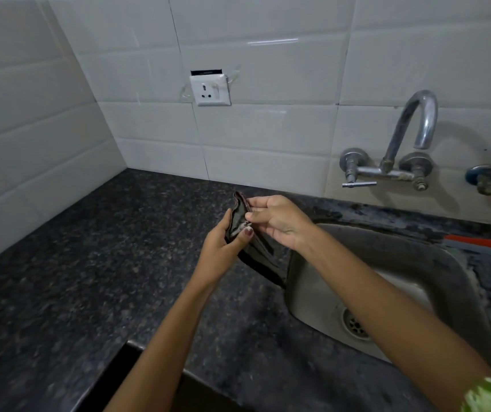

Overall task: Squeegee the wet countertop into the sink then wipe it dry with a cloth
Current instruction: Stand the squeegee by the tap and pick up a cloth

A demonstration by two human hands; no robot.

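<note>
Scene: A person stands at a dark granite tabletop [95,263], both bare hands raised over its edge beside the steel sink [401,263].
Cloth: A dark cloth [239,214] hangs between the hands, clear of the tabletop, its lower end trailing toward the sink rim.
Left hand: The left hand [223,245] cups the cloth from below, fingers closed on its middle, thumb pressed on top.
Right hand: The right hand [277,221] pinches the cloth's upper edge, fingers bent on the hem, apparently to open or refold it into a flat pad before wiping.
Squeegee: An orange tool [488,240] lies on the far side of the sink, at the right edge of view; it looks like the squeegee, set aside and out of reach of the wiping.
Stage: Judged from this, the squeegee step seems finished and the drying step about to start; no wiping contact yet.
Surface: Whether the speckled stone is wet cannot be told.
Backdrop: A tap [410,138] and a socket [210,89] sit on the tiled wall.
</note>
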